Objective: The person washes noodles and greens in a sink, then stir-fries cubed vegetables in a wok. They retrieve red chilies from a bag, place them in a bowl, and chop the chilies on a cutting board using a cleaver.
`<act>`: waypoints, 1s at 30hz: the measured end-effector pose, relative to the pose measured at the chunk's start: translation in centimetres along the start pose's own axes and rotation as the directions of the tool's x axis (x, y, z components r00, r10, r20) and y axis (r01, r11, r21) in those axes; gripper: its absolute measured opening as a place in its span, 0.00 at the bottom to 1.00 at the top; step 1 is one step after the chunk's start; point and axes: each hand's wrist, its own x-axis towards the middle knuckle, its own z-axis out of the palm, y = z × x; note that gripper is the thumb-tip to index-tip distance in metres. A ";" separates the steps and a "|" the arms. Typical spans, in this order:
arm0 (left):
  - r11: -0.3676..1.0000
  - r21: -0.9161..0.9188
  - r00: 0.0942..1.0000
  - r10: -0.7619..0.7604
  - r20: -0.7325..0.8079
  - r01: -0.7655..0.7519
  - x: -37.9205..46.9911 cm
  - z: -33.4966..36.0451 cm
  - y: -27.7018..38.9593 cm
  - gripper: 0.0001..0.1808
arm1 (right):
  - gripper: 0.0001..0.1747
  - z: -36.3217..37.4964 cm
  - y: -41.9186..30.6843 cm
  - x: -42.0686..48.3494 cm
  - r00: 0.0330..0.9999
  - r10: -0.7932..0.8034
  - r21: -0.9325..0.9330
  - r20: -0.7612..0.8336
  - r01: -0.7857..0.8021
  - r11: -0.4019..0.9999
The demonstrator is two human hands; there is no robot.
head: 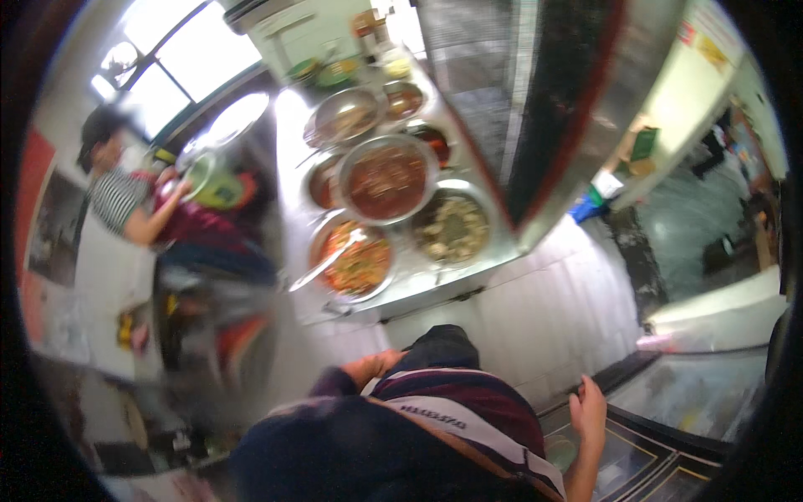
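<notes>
My left hand [390,359] rests low by my waist, partly hidden by my clothing, so its fingers cannot be made out. Out to the right, my right hand [588,405] hangs with nothing in it, near a glass-topped case [690,389]. Before me a steel counter [411,300] bears several metal bowls. One bowl holds chopped vegetables [357,267] with a metal spoon [326,262] lying across it. Beside it stands a bowl of pale chunks in liquid [453,229]. Behind these, a raised bowl holds a reddish-brown food [387,182].
At the left, a co-worker [125,201] in a striped top handles a green container [216,185]. A tall metal-edged cabinet [564,125] borders the counter's right side. Tiled floor [533,320] lies between the counter and me. Farther right is a doorway [684,219].
</notes>
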 end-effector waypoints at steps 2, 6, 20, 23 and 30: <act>0.972 0.108 0.978 0.204 0.047 -0.208 3.2 0.0 2.8 0.29 | 0.28 -3.1 1.4 5.3 0.998 -0.064 -0.047 -0.030 0.062 0.997; 0.982 0.189 0.986 -0.009 0.167 -0.023 11.3 -1.0 7.5 0.27 | 0.27 -6.2 6.4 12.9 0.997 -0.029 0.058 -0.071 0.033 0.998; 0.821 0.570 0.948 -0.157 0.276 -0.030 39.8 -6.0 28.5 0.20 | 0.30 -15.7 31.9 15.1 0.789 0.611 0.220 0.068 -0.609 0.762; 0.782 0.620 0.946 -0.152 0.287 -0.063 44.4 -3.9 33.5 0.19 | 0.30 -18.2 38.2 19.9 0.845 0.534 0.188 -0.039 -0.519 0.834; 0.460 0.793 0.909 0.082 0.409 -0.398 54.1 1.6 47.4 0.17 | 0.28 -29.1 48.6 31.4 0.936 0.328 0.180 -0.129 -0.303 0.936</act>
